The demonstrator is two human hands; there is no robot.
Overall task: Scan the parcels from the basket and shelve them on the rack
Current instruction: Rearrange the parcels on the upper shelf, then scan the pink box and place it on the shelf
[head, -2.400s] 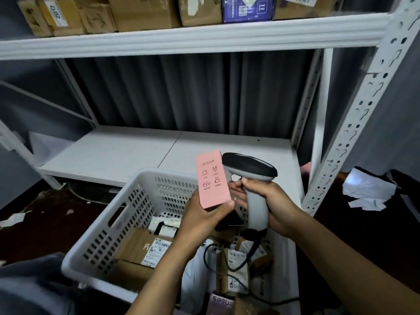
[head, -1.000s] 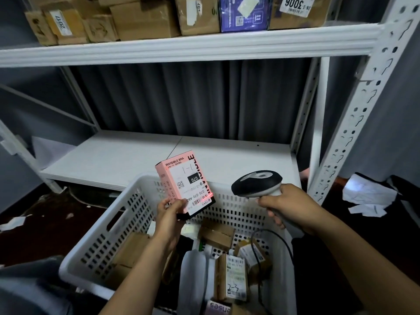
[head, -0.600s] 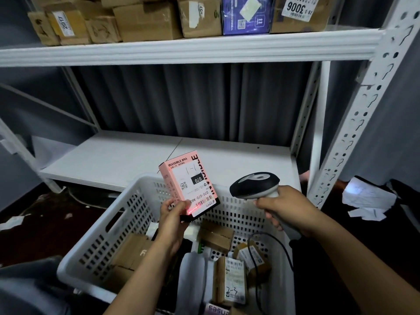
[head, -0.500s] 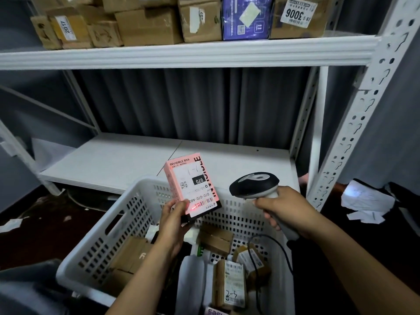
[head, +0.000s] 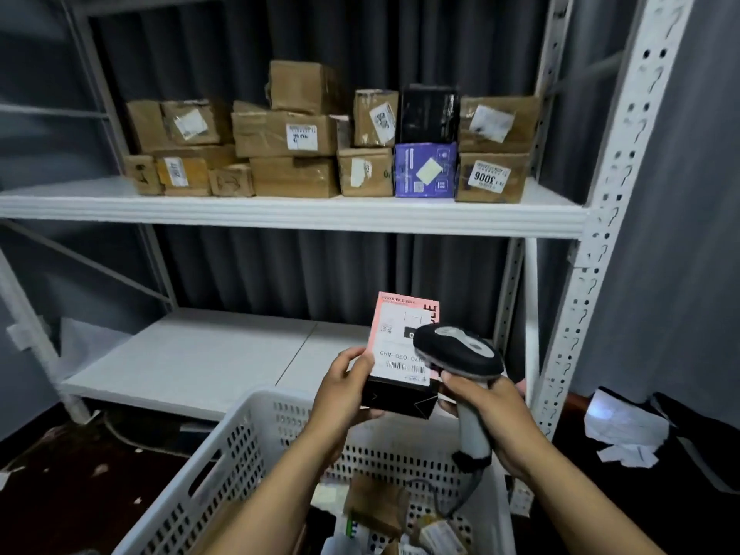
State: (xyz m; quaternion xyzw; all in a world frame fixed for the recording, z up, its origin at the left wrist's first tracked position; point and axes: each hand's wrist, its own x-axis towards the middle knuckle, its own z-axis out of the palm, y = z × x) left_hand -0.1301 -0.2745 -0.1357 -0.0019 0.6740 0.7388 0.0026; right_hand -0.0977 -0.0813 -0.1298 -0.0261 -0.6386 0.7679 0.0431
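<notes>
Nearest me, the white perforated plastic basket [head: 224, 454] holds small cardboard packets [head: 376, 502]. Above its far rim my left hand [head: 340, 398] grips the slim pink cardboard parcel with a black base [head: 394, 350], upright, its white barcode label facing me. My right hand [head: 490, 410] is wrapped round the grey handle of the black-headed barcode scanner [head: 460, 354], whose head covers the label's right side. Beyond lies the white lower shelf [head: 200, 354]. The white upper shelf [head: 280, 212] carries taped brown cartons [head: 288, 138] and a purple box [head: 424, 170].
</notes>
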